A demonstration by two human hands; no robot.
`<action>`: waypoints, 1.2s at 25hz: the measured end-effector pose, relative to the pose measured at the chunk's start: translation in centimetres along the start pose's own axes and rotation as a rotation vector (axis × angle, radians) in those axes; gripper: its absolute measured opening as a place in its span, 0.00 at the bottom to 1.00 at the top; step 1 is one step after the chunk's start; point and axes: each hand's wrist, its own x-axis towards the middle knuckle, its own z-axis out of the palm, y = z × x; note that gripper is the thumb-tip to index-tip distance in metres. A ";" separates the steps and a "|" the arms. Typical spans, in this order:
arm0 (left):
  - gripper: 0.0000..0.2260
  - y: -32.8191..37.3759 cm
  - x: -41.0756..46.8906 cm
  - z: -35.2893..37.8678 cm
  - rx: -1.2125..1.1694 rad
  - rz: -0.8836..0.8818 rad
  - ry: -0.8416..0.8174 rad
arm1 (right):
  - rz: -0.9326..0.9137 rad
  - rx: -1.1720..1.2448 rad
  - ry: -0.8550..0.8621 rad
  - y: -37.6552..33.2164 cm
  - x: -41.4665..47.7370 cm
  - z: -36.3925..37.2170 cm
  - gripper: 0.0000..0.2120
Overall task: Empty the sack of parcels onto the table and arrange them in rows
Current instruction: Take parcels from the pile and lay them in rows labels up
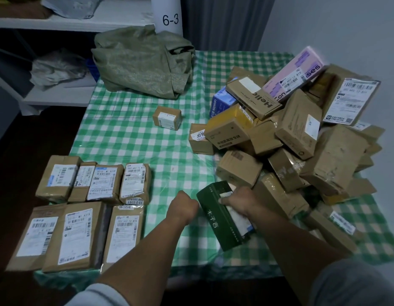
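One dark green box [222,219] is held over the checked table [169,140], between the rows of parcels [87,208] and the heap [291,133]. The right hand [238,202] grips its far end, fingers curled round. The left hand [185,207] is fisted beside it, apparently empty. The box looks stiff and probably light, best gripped across its narrow sides. Its long axis runs far-left to near-right.

Rowed parcels [76,235]: seven. Sack [143,62]: one. Dark-green box [220,219]: one. Lone small box [167,118]: one. Heap [297,129]: uncountable.

Tablecloth [134,133]: green-and-white check. Sack [143,62]: olive green. Held box [222,217]: dark green; pile [302,138]: mostly brown, one pink box [295,74].
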 end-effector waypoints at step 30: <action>0.24 -3.7 -0.7 -4.8 -0.271 -0.021 -0.034 | -0.545 -0.890 0.033 -3.4 -5.1 5.4 0.35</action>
